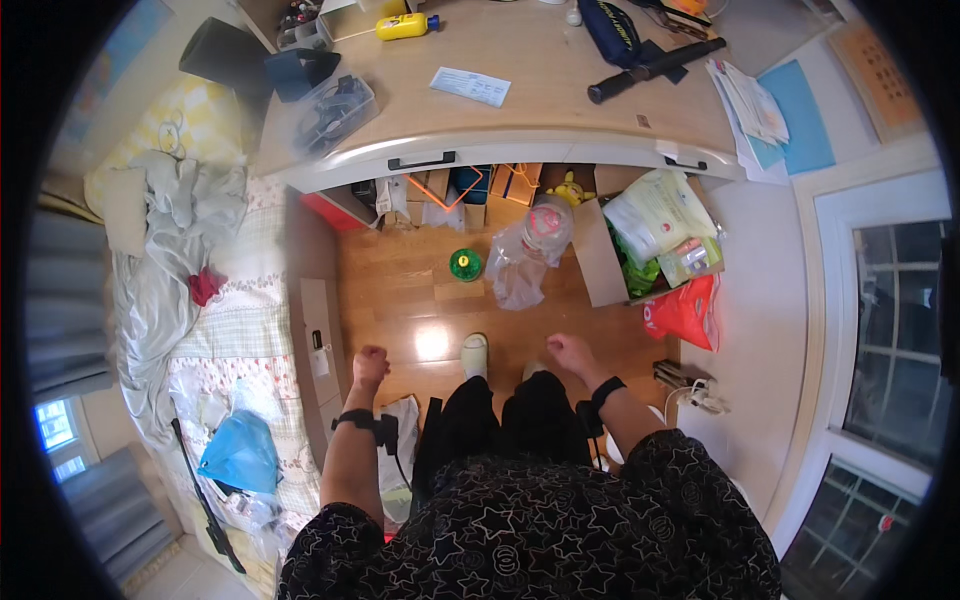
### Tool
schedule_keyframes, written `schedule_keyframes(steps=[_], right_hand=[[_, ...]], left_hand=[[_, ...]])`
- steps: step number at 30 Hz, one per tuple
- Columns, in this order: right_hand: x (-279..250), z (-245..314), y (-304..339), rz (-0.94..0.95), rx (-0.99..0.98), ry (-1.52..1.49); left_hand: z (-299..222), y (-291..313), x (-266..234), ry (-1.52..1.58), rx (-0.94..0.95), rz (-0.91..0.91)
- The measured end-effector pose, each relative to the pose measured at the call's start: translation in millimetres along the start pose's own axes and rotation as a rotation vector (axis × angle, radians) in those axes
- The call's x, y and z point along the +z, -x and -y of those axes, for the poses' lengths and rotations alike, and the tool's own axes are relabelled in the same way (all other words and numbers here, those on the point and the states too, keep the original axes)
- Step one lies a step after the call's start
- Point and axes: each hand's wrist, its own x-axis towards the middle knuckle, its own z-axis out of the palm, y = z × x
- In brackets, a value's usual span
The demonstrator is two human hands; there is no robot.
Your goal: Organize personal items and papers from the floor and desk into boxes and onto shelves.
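My left hand [371, 366] hangs over the wooden floor beside the bed, its fingers curled into a loose fist with nothing seen in them. Out in front of my right knee, my right hand [570, 354] is also curled closed, and no object shows in it. Neither hand touches anything. Beyond them on the floor stand a green bottle [465, 266] with a yellowish top and a large clear plastic jug [547, 228]. A crumpled clear plastic bag [517, 275] lies against the jug. An open cardboard box [600, 262] packed with bags is to the right.
A long desk [560, 75] with handled drawers spans the far side, holding a yellow bottle [404, 27] and a paper slip [470, 86]. Boxes sit beneath it. The bed [240, 320] borders the left. A red bag [688, 312] and cables [705, 397] lie right.
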Motion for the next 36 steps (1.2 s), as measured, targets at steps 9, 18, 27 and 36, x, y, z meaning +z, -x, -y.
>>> schedule_keyframes(steps=[9, 18, 27, 36], right_hand=[[-37, 25, -158, 0.221, -0.015, 0.233], [-34, -41, -311, 0.235, 0.18, 0.636], [-8, -47, -379, 0.408, 0.108, 0.786], [4, -69, -375, 0.115, 0.09, 0.878]], left_hand=[[-18, -81, 62, -0.251, 0.131, -0.035], [-36, -137, 174, -0.407, -0.062, 0.087], [-59, -201, 248, -0.421, 0.013, 0.076], [-32, -246, 277, -0.704, 0.148, -0.1]])
